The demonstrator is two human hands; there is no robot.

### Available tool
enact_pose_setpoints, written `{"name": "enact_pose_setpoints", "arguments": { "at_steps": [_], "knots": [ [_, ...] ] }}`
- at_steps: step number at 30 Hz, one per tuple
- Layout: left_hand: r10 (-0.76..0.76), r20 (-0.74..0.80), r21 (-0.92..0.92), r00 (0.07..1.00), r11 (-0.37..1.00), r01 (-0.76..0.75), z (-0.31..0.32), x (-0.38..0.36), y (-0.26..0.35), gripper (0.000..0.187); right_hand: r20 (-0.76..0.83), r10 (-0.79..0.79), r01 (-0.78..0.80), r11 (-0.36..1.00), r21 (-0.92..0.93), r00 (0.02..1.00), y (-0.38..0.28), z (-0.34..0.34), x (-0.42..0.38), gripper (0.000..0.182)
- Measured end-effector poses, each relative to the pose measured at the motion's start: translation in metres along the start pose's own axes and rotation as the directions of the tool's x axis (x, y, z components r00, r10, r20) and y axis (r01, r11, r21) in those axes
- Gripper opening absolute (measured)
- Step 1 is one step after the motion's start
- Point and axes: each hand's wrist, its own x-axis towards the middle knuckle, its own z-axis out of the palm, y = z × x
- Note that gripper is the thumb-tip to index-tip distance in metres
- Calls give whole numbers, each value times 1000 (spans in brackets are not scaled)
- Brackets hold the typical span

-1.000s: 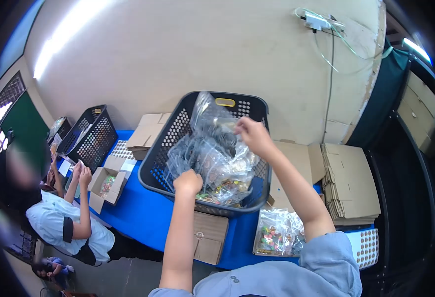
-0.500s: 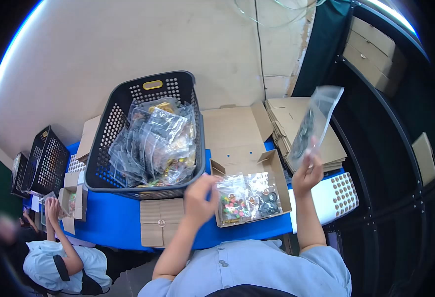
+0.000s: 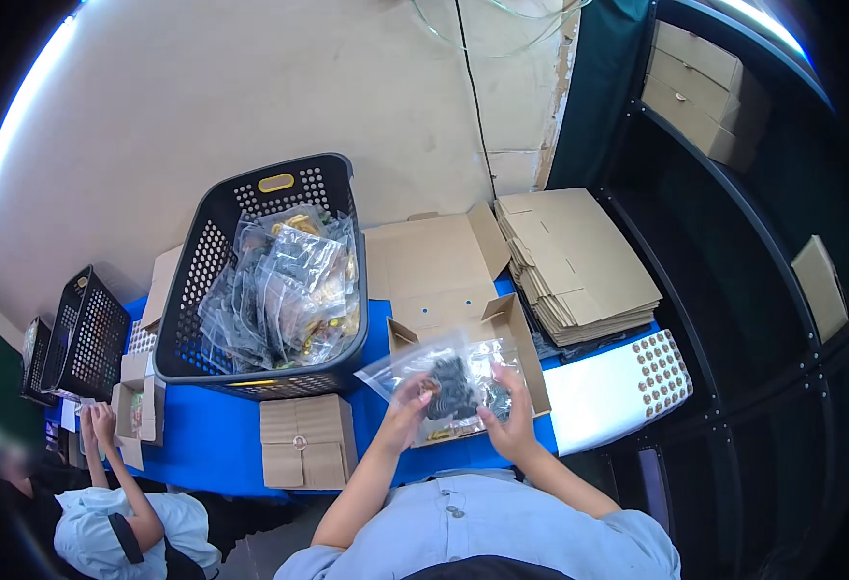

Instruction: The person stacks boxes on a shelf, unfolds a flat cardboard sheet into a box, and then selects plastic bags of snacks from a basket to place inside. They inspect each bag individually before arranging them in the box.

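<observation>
A clear plastic bag with dark round pieces inside is held between my two hands, above an open cardboard box. My left hand grips the bag's left side, and a small brown round spot, which looks like a sticker, shows at its fingertips. On the right side, my right hand has its thumb and fingers around the bag's edge. Other clear bags lie in the box, largely hidden under the held bag and my hands.
Left of the box stands a black basket full of bagged pieces. Folded cardboard lies at the front edge. Flat boxes are stacked at right, beside a sheet of round brown stickers. A co-worker handles something at far left.
My right hand has brought the bag from the raised position at right down over the box. My left hand has moved from the box's left edge onto the bag.
</observation>
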Motion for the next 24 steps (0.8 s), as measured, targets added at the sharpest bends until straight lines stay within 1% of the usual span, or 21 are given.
{"name": "enact_pose_setpoints", "arguments": {
  "at_steps": [1,2,3,4,5,6,7,8,9,10,11,12,13,14,16,17,18,20,21,22,24],
  "knots": [
    [-45,100,114,994,993,34,-1,-4,8,45,-20,107,-104,988,113,994,0,4,7,43],
    [-42,93,118,995,992,31,5,-6,12,45,-17,106,-104,987,120,994,2,1,10,43],
    [-45,111,125,993,992,31,11,-6,12,46,258,173,-220,961,167,951,5,-5,12,42],
    [-46,130,133,990,991,29,17,-6,13,47,515,205,-338,924,179,832,5,-7,16,40],
    [-40,67,136,997,990,30,22,-7,12,55,470,130,-240,954,181,873,3,-5,21,33],
    [-30,63,139,998,990,21,24,-6,13,55,473,120,-233,954,188,873,-1,-1,28,33],
    [28,48,72,998,997,-31,25,-6,13,61,299,269,-367,862,348,916,-6,5,33,30],
    [83,29,4,996,997,-83,26,-6,13,67,142,441,-446,730,518,886,-8,8,37,27],
    [62,38,4,997,998,-63,16,-6,8,78,232,486,-529,827,190,843,-3,2,42,22],
    [67,31,3,997,998,-67,9,-6,4,78,240,483,-529,827,190,842,-4,1,46,22],
    [0,19,3,1000,1000,0,4,-7,1,77,376,332,-363,932,13,865,-6,-1,50,23],
    [-67,8,4,998,998,67,3,-8,3,76,521,194,-147,980,-130,831,-8,-2,55,24],
    [-91,-12,38,996,995,91,9,-10,5,70,482,270,-250,962,-108,834,-8,-7,61,26],
    [-88,-11,39,996,995,88,7,-9,5,70,481,267,-247,963,-107,835,-11,-12,71,26],
    [-116,81,106,990,989,108,1,-8,0,65,497,332,-265,943,-203,802,-18,-23,87,27],
    [-92,144,78,985,994,81,-4,-4,-9,63,612,228,-160,973,-164,757,-17,-25,88,27],
    [-92,142,76,986,994,82,-7,-4,-14,63,614,230,-161,973,-165,755,-13,-26,87,27],
    [-138,179,16,974,990,138,-13,-1,-21,61,603,131,-86,991,-104,787,-2,-29,87,26],
    [-157,128,50,979,987,152,2,-1,-10,58,603,131,-82,991,-108,787,-4,-30,90,26],
    [-155,130,47,979,988,150,1,2,-12,58,588,164,-54,979,-199,792,-9,-30,91,26],
    [-175,46,-90,984,980,178,-7,7,-18,58,552,222,-2,929,-371,804,-16,-30,93,28]
  ]
}}
